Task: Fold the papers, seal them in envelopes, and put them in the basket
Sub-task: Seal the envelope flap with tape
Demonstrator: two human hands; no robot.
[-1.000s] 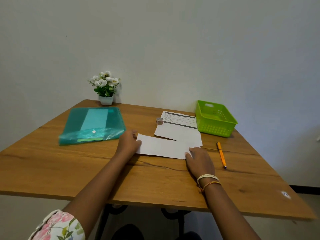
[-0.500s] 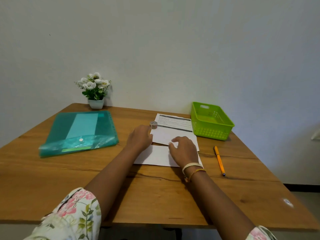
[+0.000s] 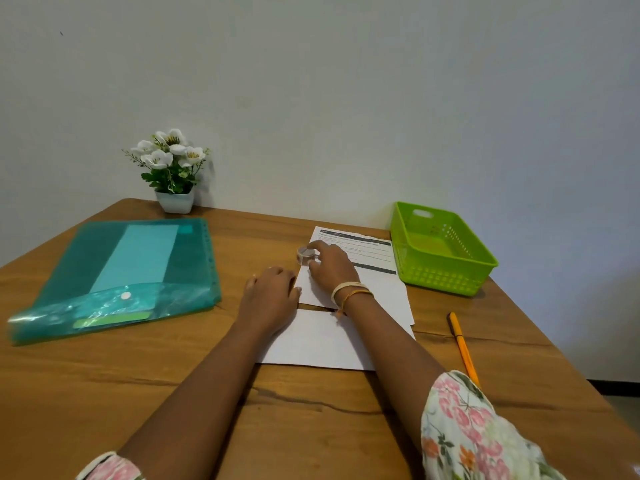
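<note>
A white envelope (image 3: 318,341) lies flat on the wooden table (image 3: 104,382) in front of me. Beyond it lies a printed paper sheet (image 3: 374,268). My left hand (image 3: 268,296) rests palm down at the envelope's upper left corner. My right hand (image 3: 330,266) reaches over the sheet and pinches a small clear tape roll (image 3: 306,255) at the sheet's left edge. The green basket (image 3: 446,265) stands at the back right with nothing visible in it.
A teal plastic folder (image 3: 117,275) lies on the left side of the table. A white pot of flowers (image 3: 173,174) stands at the back by the wall. An orange pen (image 3: 462,344) lies right of the envelope.
My right hand left the envelope and moved forward to the tape roll, taking hold of it. My left hand stayed at the envelope's upper left corner. The camera came closer.
</note>
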